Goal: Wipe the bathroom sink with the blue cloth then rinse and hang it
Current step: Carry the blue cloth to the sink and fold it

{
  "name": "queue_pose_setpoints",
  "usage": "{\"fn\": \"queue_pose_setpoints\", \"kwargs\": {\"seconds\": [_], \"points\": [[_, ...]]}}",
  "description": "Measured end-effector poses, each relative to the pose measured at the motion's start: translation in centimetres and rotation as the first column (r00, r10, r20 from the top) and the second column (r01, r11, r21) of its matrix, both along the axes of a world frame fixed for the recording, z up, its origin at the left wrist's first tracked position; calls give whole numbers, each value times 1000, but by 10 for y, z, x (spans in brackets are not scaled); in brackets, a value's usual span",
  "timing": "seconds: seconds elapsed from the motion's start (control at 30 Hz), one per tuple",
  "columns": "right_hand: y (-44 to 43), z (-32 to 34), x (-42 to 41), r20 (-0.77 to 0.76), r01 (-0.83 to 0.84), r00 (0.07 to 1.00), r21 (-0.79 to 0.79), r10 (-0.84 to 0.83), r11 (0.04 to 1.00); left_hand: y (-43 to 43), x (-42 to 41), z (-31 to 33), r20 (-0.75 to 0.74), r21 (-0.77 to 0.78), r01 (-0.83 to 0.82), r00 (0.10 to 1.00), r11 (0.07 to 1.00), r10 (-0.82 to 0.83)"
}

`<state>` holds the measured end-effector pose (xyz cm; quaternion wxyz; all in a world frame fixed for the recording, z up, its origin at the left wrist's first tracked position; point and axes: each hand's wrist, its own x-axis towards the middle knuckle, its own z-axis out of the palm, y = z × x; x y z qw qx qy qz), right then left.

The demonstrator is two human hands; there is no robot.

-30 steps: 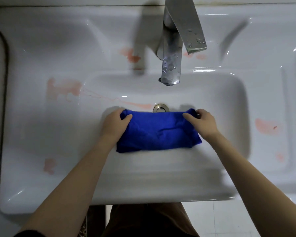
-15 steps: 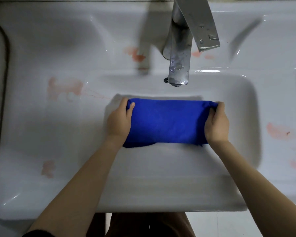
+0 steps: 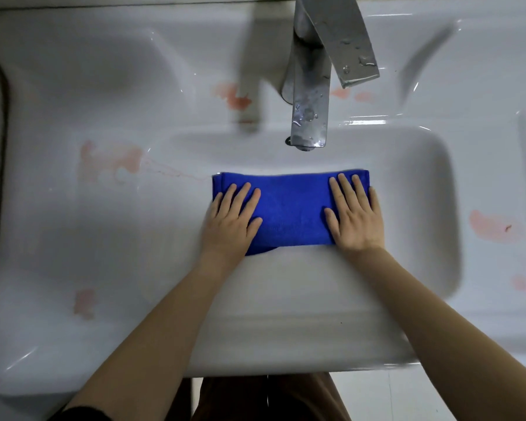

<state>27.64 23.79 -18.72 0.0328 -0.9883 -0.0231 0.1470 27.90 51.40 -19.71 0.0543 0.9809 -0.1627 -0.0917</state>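
Both hands are now lying flat on the blue cloth point(image 3: 292, 205): left hand point(image 3: 231, 220) on its left end, right hand point(image 3: 357, 214) on its right end, fingers straight and slightly spread, pressing down and pinching nothing. Half a second ago I was pinching both ends and holding the cloth stretched. Now it's sitting folded as a neat strip in the middle of the sink point(image 3: 73, 238) basin, just in front of the tap point(image 3: 310, 110) spout. I'm reading this as fold done, wipe starting. Pink stains point(image 3: 110, 162) are still showing on the left rim, the back edge by the tap and the right rim, so wiping is barely begun. Rinse and hang are pending. No water is running.
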Motion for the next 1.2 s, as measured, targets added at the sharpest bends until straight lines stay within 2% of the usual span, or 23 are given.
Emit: {"fn": "queue_pose_setpoints", "kwargs": {"seconds": [0.1, 0.2, 0.33, 0.43, 0.53, 0.6, 0.67, 0.8, 0.87, 0.97, 1.07, 1.2], "points": [[0, 5, 1, -31, -16, 999, 2, 16, 1000, 8, 1, 11, -20, -17, 4, 1000, 1000, -5], [-8, 15, 1, -13, 2, 1000, -32, -2, 999, 15, -1, 27, -13, -83, -216, 976, 973, 215], [-31, 22, -5, -1, 45, 999, -117, -46, 992, -12, 0, 51, -173, -174, -534, 844, 827, 508], [-37, 16, -10, 4, 9, 1000, -151, -9, 988, -34, 3, 50, -238, -74, -626, 767, 776, 596], [-37, 13, -10, 21, 7, 1000, -160, -4, 987, -39, 7, 43, -344, -173, -727, 677, 665, 651], [-38, 14, -10, 28, 2, 1000, -159, 2, 987, -35, 9, 42, -459, -258, -773, 625, 579, 631], [-38, 14, -9, 33, 5, 999, -147, 0, 989, -29, 9, 46, -543, -326, -781, 616, 533, 570], [-38, 15, -8, 42, -11, 999, -148, 18, 989, -22, 12, 59, -672, -491, -787, 615, 374, 411], [-39, 16, -8, 44, -27, 998, -158, 34, 987, -27, 13, 67, -737, -532, -797, 602, 286, 307], [-48, 22, -6, 76, -39, 996, -174, 53, 984, -53, 19, 79, -794, -546, -813, 579, 201, 185], [-68, 30, -8, 131, -75, 986, -205, 103, 976, -96, 27, 80, -806, -542, -816, 573, 201, 151], [-80, 28, -13, 183, -152, 963, -235, 197, 960, -155, 33, 66, -767, -575, -760, 630, 303, 125]]}}
